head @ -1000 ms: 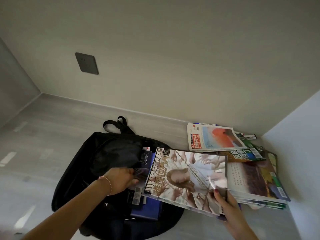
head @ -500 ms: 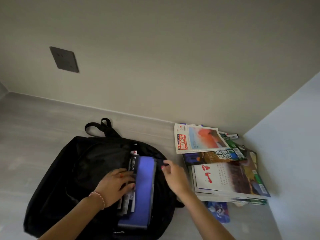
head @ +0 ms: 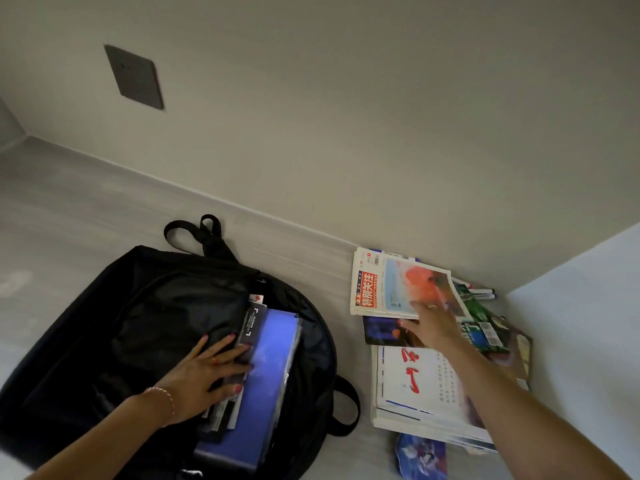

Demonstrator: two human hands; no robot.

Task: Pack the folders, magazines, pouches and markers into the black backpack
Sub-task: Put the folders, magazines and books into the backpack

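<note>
The black backpack [head: 145,327] lies open on the grey floor, with a blue folder [head: 273,375] and dark magazines standing in its mouth. My left hand [head: 204,372] lies flat, fingers spread, on the bag flap and the edges of those magazines. My right hand [head: 433,323], fingers straight, reaches over the magazine pile and touches the top magazine with the red and orange cover [head: 398,289]. Below it lie a dark magazine [head: 381,330] and a white magazine with red writing [head: 415,382]. Markers [head: 481,292] lie in the corner behind the pile. A blue pouch [head: 420,455] peeks out under the pile.
A beige wall runs behind the bag and pile, with a dark plate [head: 135,76] on it. A pale wall [head: 581,341] closes the right side next to the pile. The bag's strap loop [head: 204,230] points toward the back wall.
The large magazine my right hand held went into the bag. My right hand then left the bag's mouth and moved right onto the magazine pile. My left hand stays on the bag.
</note>
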